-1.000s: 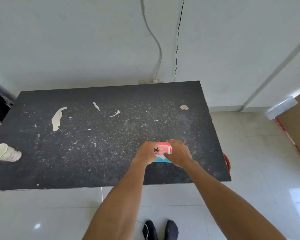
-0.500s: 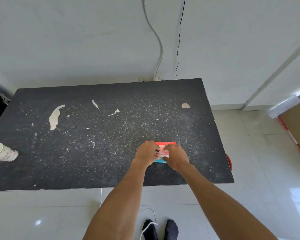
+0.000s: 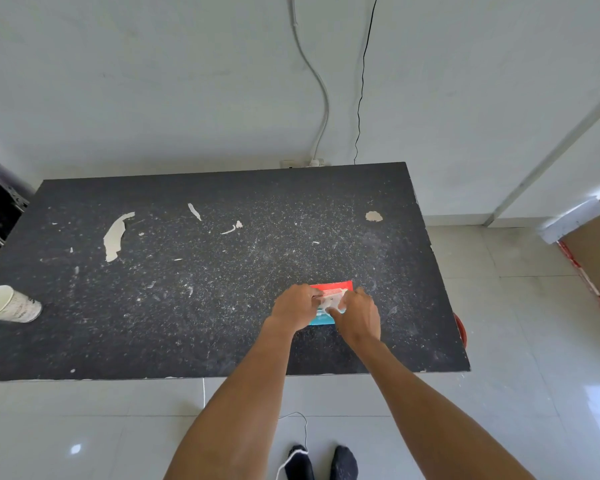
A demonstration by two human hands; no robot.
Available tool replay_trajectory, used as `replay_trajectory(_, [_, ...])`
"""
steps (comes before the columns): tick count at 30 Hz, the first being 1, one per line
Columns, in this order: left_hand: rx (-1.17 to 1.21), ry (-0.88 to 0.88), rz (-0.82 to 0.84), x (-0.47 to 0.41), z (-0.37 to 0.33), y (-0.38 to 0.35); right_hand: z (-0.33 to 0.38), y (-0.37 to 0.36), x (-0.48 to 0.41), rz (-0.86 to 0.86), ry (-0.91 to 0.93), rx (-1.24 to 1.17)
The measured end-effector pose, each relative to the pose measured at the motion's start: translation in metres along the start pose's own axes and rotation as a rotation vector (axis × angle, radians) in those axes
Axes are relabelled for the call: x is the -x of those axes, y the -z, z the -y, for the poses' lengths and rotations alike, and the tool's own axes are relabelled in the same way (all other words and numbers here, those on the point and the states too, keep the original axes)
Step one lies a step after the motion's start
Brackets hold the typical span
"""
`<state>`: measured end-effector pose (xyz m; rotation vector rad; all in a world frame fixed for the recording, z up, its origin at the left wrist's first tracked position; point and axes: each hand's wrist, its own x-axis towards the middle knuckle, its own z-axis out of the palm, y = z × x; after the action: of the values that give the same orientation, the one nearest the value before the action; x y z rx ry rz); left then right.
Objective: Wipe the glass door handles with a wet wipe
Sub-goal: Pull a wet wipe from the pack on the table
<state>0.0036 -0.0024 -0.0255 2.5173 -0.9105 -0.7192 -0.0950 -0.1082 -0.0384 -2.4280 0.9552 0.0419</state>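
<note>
On the near right part of the black speckled table (image 3: 187, 306), both hands rest on the red and teal wet wipe pack (image 3: 333, 289), left hand (image 3: 297, 306) curled over its left end, right hand (image 3: 359, 315) pinching a pale flap or wipe at its middle, while a paper cup (image 3: 9, 304) lies at the far left edge.

A dark speckled tabletop (image 3: 222, 289), scratched and chipped, carries a red and blue wet wipe pack (image 3: 336, 287) lying flat under both hands. A white paper cup (image 3: 9, 304) lies on its side far to the left of the left hand (image 3: 297, 306), at the tabletop's edge.
</note>
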Motion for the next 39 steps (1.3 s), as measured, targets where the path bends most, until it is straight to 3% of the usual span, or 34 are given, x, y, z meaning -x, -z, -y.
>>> replay_trajectory(14, [0.037,0.031,0.010,-0.001,-0.003,0.002,-0.001,0.000,-0.003,-0.010,-0.034,-0.066])
replay_trajectory(19, [0.052,0.070,0.009,-0.006,-0.006,0.004,-0.002,0.000,-0.008,0.069,0.001,-0.069])
replay_trajectory(32, [0.078,0.065,0.015,-0.008,-0.003,0.001,-0.001,-0.006,-0.002,0.041,0.004,0.007])
replay_trajectory(39, [0.062,0.062,0.038,-0.007,-0.002,-0.004,-0.006,-0.004,-0.002,-0.014,-0.055,-0.102])
